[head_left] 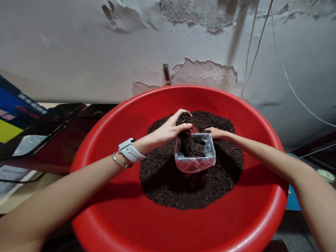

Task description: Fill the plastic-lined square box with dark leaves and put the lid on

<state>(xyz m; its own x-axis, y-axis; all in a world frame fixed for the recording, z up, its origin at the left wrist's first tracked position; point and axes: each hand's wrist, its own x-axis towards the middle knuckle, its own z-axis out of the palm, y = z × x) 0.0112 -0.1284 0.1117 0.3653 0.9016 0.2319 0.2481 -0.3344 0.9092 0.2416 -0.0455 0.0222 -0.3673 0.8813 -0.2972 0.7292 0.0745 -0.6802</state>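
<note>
In the middle of the red basin point(110, 210), half sunk in the tea point(162, 189), stands the bag point(195, 161). My left hand point(170, 128), cupped around a fistful, should pour over its centre; my right hand point(216, 133) pinches the far rim open, steady.

The red basin point(110, 210) carries a heap of dark leaves point(162, 182). A small container lined with a clear bag point(195, 162) stands in the middle of this heap.
</note>
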